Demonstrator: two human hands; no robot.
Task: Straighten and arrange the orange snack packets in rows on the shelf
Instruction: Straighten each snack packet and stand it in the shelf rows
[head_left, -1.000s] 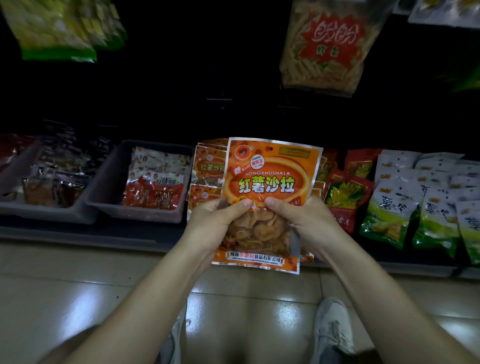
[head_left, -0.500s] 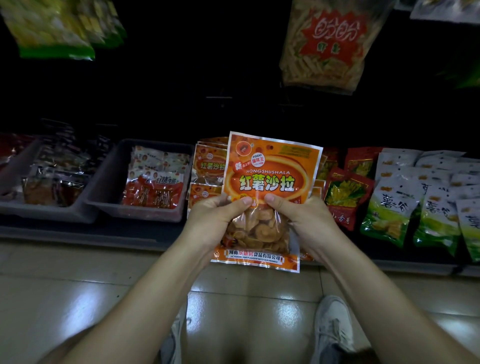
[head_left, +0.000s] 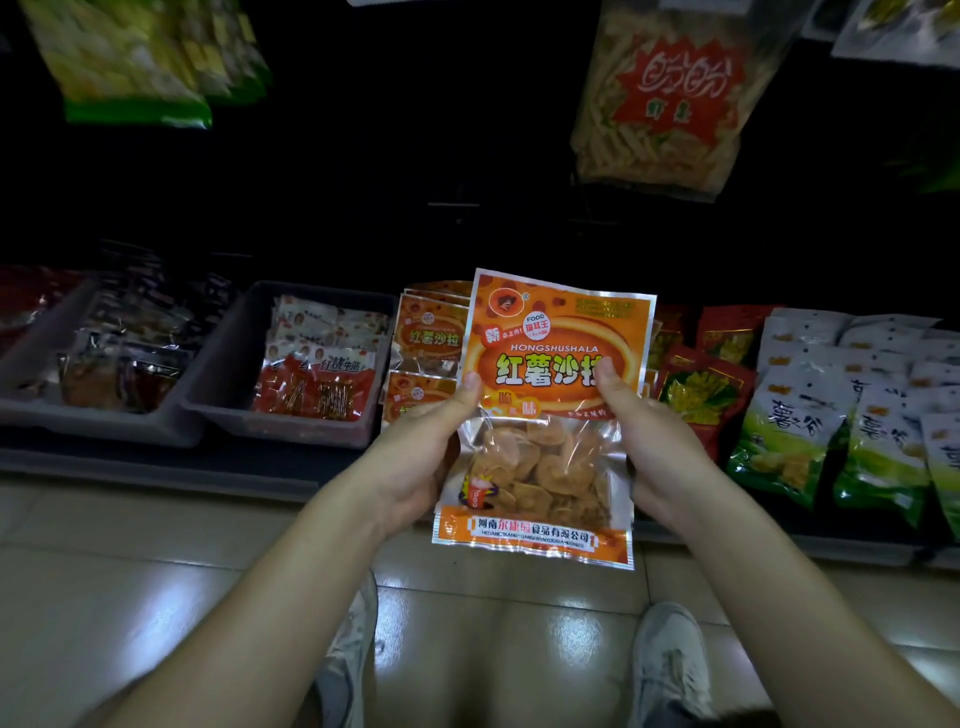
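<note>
I hold one orange snack packet upright in front of the low shelf, its clear lower window showing round chips. My left hand grips its left edge with the thumb on the front. My right hand grips the right edge the same way. Behind the packet, more orange packets lie stacked on the shelf, mostly hidden by the one I hold.
Two grey bins with red and dark snack packs stand to the left. Red packets and green-white bags lie to the right. Large bags hang above. My shoes rest on the shiny tiled floor.
Both thumbs have slid outward from the packet's centre to its left and right edges, flattening it. The packet sits slightly higher in view.
</note>
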